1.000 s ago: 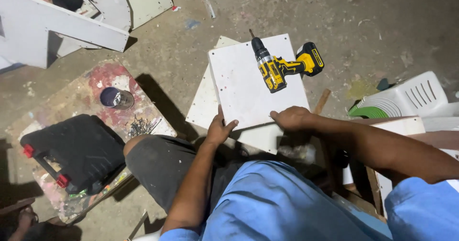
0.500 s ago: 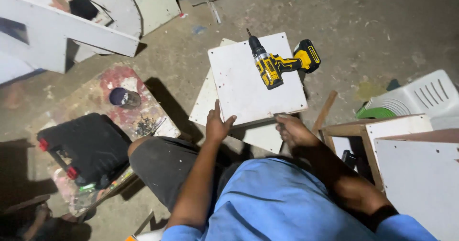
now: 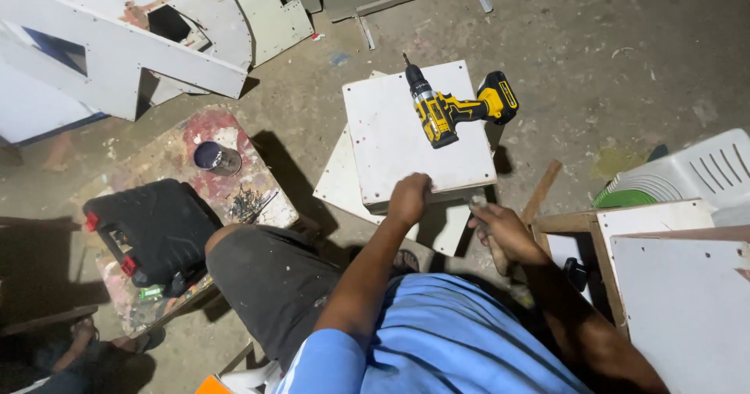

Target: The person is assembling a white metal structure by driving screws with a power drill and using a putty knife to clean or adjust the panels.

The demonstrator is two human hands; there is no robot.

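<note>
A square white board lies on the dusty floor on top of other white panels. A yellow and black cordless drill rests on its far right part. My left hand curls its fingers over the board's near edge. My right hand hovers just right of the board's near corner, closed around a small tool with a grey tip; what kind of tool is unclear. My knee in dark shorts sits below the board.
A black tool case and a tin can sit on a paint-stained board at left, beside a heap of small screws. White cut panels lie at top left. A wooden cabinet and white plastic crate stand at right.
My right hand left the board's near edge, dropped toward the cabinet and now grips a small tool. My left hand shifted right onto the board's edge. The drill has not moved.
</note>
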